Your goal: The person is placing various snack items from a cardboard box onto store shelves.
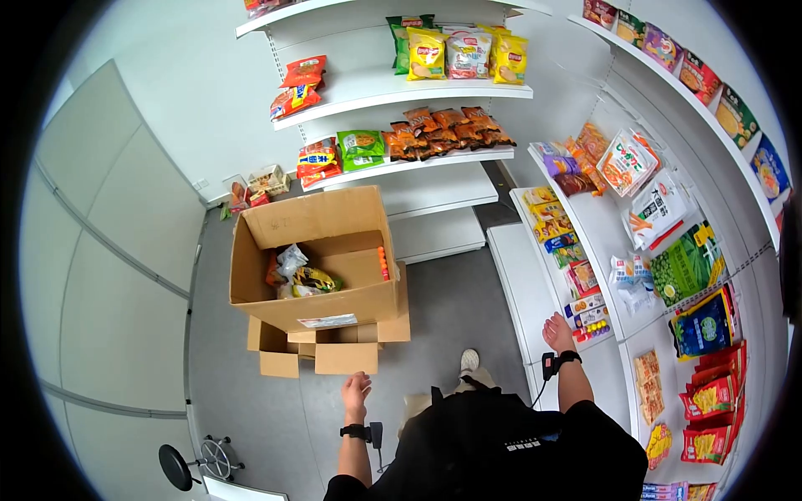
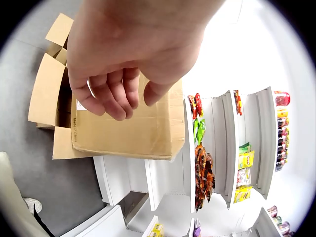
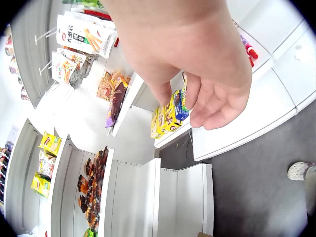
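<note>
My left hand [image 1: 357,391] hangs loosely curled and holds nothing, near the front of a large open cardboard box [image 1: 276,311]. The box contains a clear plastic bag [image 1: 291,260], a yellow-and-black packet [image 1: 316,280] and a red-orange tube-like item [image 1: 383,263]. In the left wrist view the left hand [image 2: 133,64] overlaps the box's side. My right hand [image 1: 558,332] is also relaxed, with nothing in its grasp, beside the lower right shelf. Small snack boxes [image 1: 585,306] and colourful tubes [image 1: 591,331] lie on that shelf. Yellow boxes [image 3: 165,121] show beyond its fingers in the right wrist view.
Smaller open cartons [image 1: 347,357] sit beneath the large box. Back shelves hold chip bags [image 1: 427,54] and brown-orange snack packets [image 1: 443,129]. Along the right wall are more bagged foods [image 1: 689,263]. A black-seated stool [image 1: 175,468] stands at lower left, and a white shoe [image 1: 469,360] is on the floor.
</note>
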{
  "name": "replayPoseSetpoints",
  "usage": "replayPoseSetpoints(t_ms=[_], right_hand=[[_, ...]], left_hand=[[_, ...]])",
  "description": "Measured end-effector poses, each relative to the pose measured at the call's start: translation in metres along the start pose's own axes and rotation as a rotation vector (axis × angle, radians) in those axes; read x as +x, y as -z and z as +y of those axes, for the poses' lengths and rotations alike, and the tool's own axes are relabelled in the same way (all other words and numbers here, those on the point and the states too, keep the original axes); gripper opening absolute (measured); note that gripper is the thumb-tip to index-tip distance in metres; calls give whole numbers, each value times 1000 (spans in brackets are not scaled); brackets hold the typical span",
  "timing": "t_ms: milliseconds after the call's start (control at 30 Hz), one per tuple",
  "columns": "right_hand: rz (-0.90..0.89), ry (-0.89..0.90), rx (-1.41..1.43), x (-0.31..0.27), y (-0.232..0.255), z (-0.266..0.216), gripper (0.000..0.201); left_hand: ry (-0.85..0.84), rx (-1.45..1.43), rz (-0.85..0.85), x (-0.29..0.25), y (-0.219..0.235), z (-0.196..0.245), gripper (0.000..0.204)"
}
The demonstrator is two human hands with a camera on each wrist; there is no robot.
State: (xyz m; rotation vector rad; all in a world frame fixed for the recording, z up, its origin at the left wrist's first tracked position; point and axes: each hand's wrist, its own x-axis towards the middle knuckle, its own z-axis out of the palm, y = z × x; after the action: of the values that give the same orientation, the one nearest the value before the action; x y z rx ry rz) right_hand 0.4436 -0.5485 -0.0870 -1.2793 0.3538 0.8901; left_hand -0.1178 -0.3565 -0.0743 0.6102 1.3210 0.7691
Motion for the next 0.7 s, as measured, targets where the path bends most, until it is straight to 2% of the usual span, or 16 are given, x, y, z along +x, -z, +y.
replayPoseSetpoints(t_ms=[267,467,633,667,700], right_hand=[[-35,-93,14,55,-42,-30,44],[-123,-132,1,120,-66,-55,39],[-213,-192,-7,152,-108,-78,34],[-234,-215,-40,160,-116,-81,30],[-237,-228,-36,171,-124,-79,30]], left_hand=[[-40,-68,54,28,-52,18,23],[-67,-148,72,56,-109,33,23],[-87,-154,102,65,-163,51,19],[-101,-178,39,68,-165,51,17],[-111,-184,81,60,-175,57,17]])
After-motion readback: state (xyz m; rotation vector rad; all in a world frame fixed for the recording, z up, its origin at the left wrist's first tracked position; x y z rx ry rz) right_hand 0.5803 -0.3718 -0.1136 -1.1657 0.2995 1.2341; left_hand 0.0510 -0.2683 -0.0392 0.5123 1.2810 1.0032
